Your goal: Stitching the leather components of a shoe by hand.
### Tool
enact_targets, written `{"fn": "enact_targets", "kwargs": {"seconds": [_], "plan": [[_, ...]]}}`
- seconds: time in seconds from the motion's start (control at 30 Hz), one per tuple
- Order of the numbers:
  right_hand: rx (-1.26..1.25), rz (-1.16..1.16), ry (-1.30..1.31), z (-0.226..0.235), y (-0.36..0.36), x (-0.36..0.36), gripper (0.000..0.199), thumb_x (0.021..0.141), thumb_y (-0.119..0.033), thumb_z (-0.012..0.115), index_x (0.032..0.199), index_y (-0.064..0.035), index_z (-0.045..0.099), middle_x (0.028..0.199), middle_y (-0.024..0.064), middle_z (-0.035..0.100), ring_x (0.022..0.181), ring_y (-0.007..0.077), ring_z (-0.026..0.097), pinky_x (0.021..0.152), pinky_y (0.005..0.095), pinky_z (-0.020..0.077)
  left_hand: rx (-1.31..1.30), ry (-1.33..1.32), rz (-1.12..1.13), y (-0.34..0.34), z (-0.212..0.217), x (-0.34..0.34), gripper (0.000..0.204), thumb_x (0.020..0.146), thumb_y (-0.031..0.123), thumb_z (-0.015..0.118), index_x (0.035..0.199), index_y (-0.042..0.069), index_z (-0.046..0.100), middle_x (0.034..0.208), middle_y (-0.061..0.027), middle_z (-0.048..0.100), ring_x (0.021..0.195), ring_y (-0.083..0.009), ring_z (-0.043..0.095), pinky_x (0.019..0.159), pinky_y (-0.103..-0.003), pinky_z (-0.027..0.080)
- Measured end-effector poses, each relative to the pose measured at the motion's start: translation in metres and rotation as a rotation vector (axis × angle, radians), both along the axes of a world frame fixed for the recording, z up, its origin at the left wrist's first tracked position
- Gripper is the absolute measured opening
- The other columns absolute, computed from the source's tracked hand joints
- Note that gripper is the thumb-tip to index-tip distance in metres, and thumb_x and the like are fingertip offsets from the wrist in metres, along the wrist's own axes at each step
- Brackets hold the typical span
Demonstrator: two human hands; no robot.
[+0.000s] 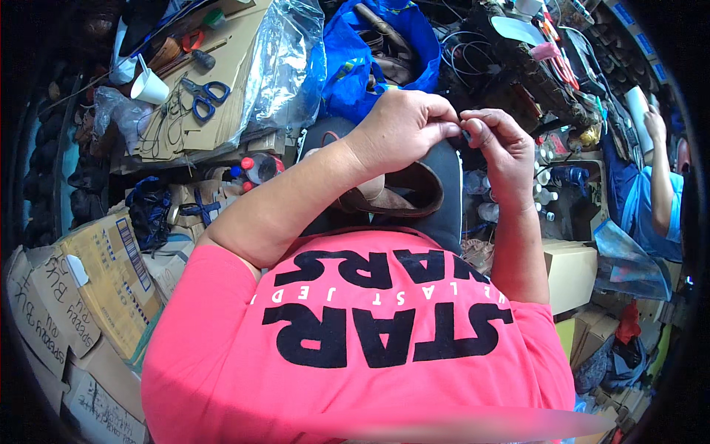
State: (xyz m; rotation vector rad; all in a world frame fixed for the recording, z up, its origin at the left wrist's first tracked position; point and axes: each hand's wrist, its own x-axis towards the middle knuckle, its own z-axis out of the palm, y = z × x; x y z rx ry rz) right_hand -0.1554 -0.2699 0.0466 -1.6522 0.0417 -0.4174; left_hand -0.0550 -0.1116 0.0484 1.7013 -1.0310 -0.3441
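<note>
My left hand (403, 133) and my right hand (504, 152) are raised in front of my chest, their fingertips almost meeting. Thumb and forefinger are pinched together on each. Whatever they hold is too small to make out. Just below them, a brown leather shoe upper (425, 191) with an open, curved edge lies across my dark-covered lap (450, 174). My left forearm hides part of the shoe upper. Neither hand touches it visibly.
Blue scissors (203, 98) and a white cup (150, 85) lie on stacked cardboard at the left. A blue bag (342, 44) with brown pieces stands ahead. Cluttered tools and plastic bottles (546, 196) are at right. Another person's arm (660, 163) shows at far right.
</note>
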Motion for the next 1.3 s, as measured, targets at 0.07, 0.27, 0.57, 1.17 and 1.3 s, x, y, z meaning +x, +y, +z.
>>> {"fn": "enact_targets", "kwargs": {"seconds": [0.07,0.27,0.57,1.17,1.3], "plan": [[0.051,-0.074,0.104,0.003,-0.001,-0.001,0.011,0.087,-0.008,0.064,0.094,-0.0007,0.068,0.091,0.0032,0.065,0.071,0.0053,0.052,0.064,0.0196,0.0429,-0.047,0.066,0.018,0.001,-0.002,0.001,0.010,0.083,0.010,0.066,0.087,0.001,0.068,0.074,-0.0035,0.065,0.068,-0.0068,0.057,0.062,-0.023,0.046],[0.190,-0.060,0.012,0.004,0.000,0.001,0.021,0.089,-0.009,0.061,0.108,0.0010,0.061,0.092,0.0049,0.064,0.083,0.0086,0.059,0.074,0.0216,0.0477,-0.059,0.177,0.041,-0.003,-0.002,0.000,0.010,0.084,0.011,0.067,0.088,0.001,0.068,0.074,-0.0016,0.064,0.069,-0.0048,0.055,0.063,-0.022,0.047],[0.159,-0.009,0.077,-0.007,0.001,-0.001,0.015,0.087,-0.010,0.064,0.098,0.0008,0.066,0.087,0.0046,0.066,0.076,0.0078,0.058,0.070,0.0199,0.0464,-0.150,0.161,-0.005,-0.003,0.001,-0.006,0.009,0.084,0.011,0.067,0.084,0.002,0.066,0.071,-0.0011,0.063,0.066,-0.0052,0.055,0.060,-0.022,0.045],[0.141,-0.416,-0.356,0.093,-0.199,-0.125,0.032,0.098,-0.019,0.042,0.121,0.0036,0.046,0.067,0.0015,0.046,0.066,0.0147,0.048,0.088,0.0430,0.0437,0.665,-0.106,-0.329,0.034,-0.001,-0.040,0.046,0.084,0.045,0.059,0.077,0.000,0.065,0.080,-0.0207,0.063,0.076,-0.0346,0.063,0.069,-0.041,0.049],[-0.045,-0.838,-0.422,0.141,-0.133,-0.105,0.032,0.097,-0.015,0.045,0.122,0.0049,0.046,0.081,0.0073,0.055,0.070,0.0160,0.055,0.082,0.0385,0.0469,0.648,-0.098,-0.288,0.021,-0.048,-0.050,0.048,0.086,0.045,0.055,0.091,-0.002,0.061,0.088,-0.0250,0.063,0.084,-0.0391,0.062,0.076,-0.045,0.048]]}}
